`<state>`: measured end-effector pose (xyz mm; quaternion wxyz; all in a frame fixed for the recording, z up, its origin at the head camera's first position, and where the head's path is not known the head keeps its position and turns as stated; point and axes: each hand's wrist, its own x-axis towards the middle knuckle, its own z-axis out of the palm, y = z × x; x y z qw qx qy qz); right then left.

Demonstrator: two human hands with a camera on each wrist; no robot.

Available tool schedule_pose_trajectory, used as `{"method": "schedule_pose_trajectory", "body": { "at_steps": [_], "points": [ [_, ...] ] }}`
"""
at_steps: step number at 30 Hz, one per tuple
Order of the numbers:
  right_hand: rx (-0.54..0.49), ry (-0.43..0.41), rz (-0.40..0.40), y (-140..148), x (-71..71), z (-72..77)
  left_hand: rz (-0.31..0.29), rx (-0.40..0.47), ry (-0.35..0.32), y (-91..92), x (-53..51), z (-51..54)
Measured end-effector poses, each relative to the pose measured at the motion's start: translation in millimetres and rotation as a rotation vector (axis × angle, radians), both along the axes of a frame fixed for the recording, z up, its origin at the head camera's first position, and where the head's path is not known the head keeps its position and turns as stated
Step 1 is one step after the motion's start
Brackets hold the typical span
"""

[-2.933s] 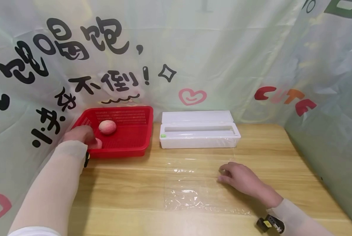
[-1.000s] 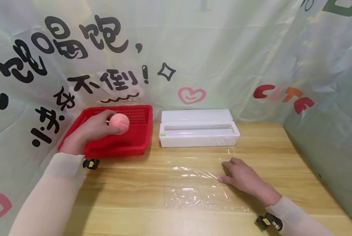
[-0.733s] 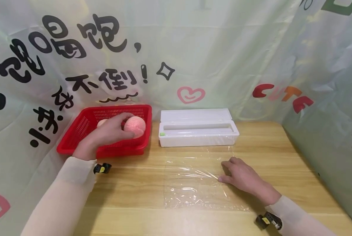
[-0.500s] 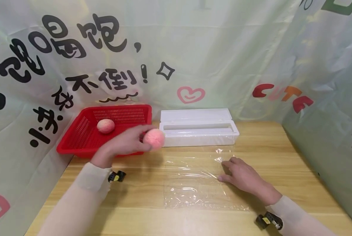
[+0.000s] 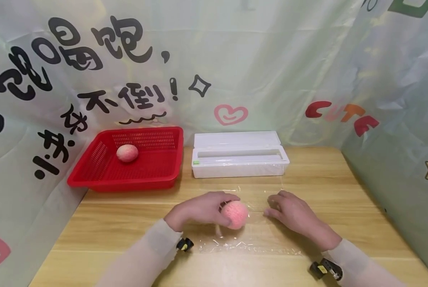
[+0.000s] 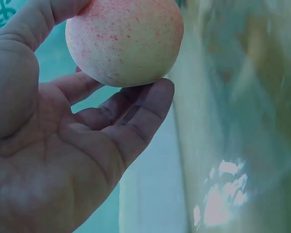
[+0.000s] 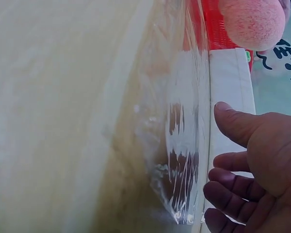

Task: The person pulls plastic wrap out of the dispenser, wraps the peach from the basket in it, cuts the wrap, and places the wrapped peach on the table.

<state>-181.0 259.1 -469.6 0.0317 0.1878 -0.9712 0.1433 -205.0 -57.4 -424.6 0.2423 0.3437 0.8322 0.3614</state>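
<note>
My left hand (image 5: 204,210) holds a pink peach (image 5: 237,215) between thumb and fingers, over the sheet of clear cling film (image 5: 260,241) on the table. Up close in the left wrist view, the peach (image 6: 128,46) has pale skin with red speckles. My right hand (image 5: 298,215) hovers by the film's right side, fingers loosely bent. Nothing shows between its fingers (image 7: 233,194) in the right wrist view. The film runs toward a white cling film box (image 5: 240,169) with its lid raised. Another peach (image 5: 127,153) lies in a red basket (image 5: 138,186).
The basket stands at the back left, beside the box, against a printed cloth backdrop (image 5: 271,71). Wooden table (image 5: 110,239) surface stretches in front of both. Cloth also bounds the left and right sides.
My left hand has taken the peach out of the red basket and carried it right and toward me, over the film. My right hand has stayed nearly in place.
</note>
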Motion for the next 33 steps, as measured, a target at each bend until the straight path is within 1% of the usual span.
{"method": "schedule_pose_trajectory", "body": {
  "at_steps": [3,5,10,12,13,17,19,21,23,26,27,28,30,33],
  "points": [
    [-0.011,0.002,-0.001,-0.7,1.1,-0.3,-0.022,0.003,-0.026,13.1,6.2,-4.7],
    [-0.017,0.005,0.000,-0.9,1.4,-0.7,-0.031,-0.012,-0.023,19.8,9.7,-6.5],
    [-0.025,0.021,0.003,-1.0,2.1,-2.7,-0.023,-0.035,-0.072,32.5,15.7,-9.3],
    [-0.026,0.026,0.004,-1.1,2.4,-3.9,-0.014,-0.035,-0.102,35.4,16.7,-10.2],
    [-0.027,0.026,0.005,-1.2,2.5,-4.4,-0.013,-0.041,-0.106,36.3,16.8,-10.8],
    [-0.036,0.027,0.012,-1.9,4.3,-5.6,-0.018,-0.056,-0.104,38.6,15.5,-15.1],
    [-0.065,0.030,0.020,-2.6,6.9,-5.6,-0.020,-0.053,-0.094,39.4,15.0,-17.9],
    [-0.137,0.021,0.042,-3.1,10.9,-5.0,-0.014,-0.033,-0.100,39.7,15.1,-20.7],
    [-0.261,-0.006,0.092,-3.5,15.8,-3.9,-0.012,-0.010,-0.103,39.3,15.9,-23.0],
    [-0.473,-0.093,0.186,-5.0,23.1,-2.1,-0.004,0.015,-0.096,37.2,16.3,-26.7],
    [-0.526,-0.123,0.217,-5.8,25.4,-1.6,-0.004,0.020,-0.092,36.2,16.7,-27.4],
    [-0.559,-0.146,0.245,-6.9,27.3,-1.4,-0.006,0.024,-0.084,35.3,16.8,-28.3],
    [-0.587,-0.188,0.277,-9.6,30.8,-1.4,-0.005,0.029,-0.077,33.2,17.4,-29.2],
    [-0.556,-0.207,0.309,-13.6,34.3,-3.6,0.010,0.033,-0.082,29.5,20.1,-28.2]
  ]
}}
